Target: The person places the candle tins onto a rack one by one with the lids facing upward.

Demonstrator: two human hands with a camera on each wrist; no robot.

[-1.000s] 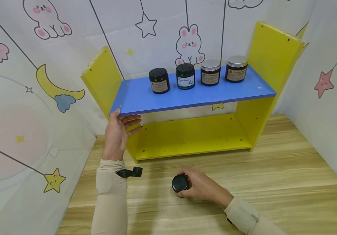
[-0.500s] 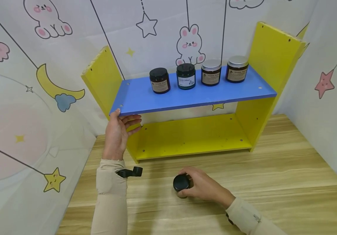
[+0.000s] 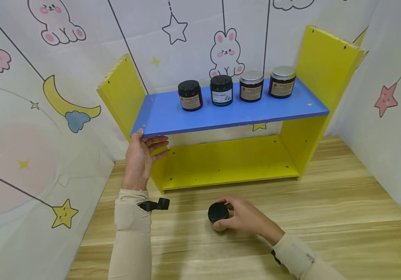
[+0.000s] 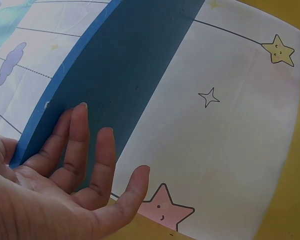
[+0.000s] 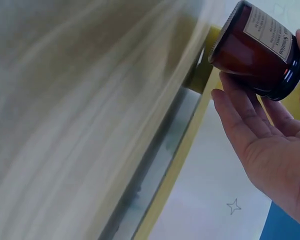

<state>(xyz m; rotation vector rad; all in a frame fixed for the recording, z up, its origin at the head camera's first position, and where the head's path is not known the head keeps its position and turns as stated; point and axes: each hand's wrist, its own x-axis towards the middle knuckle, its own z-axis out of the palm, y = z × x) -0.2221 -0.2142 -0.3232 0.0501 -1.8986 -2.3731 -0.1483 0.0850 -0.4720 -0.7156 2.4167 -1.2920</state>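
Observation:
My right hand (image 3: 249, 218) grips an amber candle jar (image 5: 255, 50) with a black lid (image 3: 218, 212) and a pale printed label. The jar is close over the wooden table, in front of the shelf unit. At the left end of the blue shelf board (image 3: 232, 114), my left hand (image 3: 139, 161) holds the front corner. Its thumb lies on the top edge, while the fingers (image 4: 79, 135) reach beneath the board, loosely spread. On that board stand a black-lidded amber jar (image 3: 190, 96), a dark green jar (image 3: 221, 91) and two silver-lidded amber jars (image 3: 251, 87).
Yellow side panels (image 3: 326, 70) rise at both ends of the unit. Below the blue board lies a yellow bottom shelf (image 3: 228, 163). The unit stands on a wood-grain table (image 3: 344, 202), with a cartoon-printed white backdrop (image 3: 193, 50) behind and at both sides.
My right hand has moved the candle jar slightly to the right and away from me, toward the shelf unit. The left hand stays in place on the blue board.

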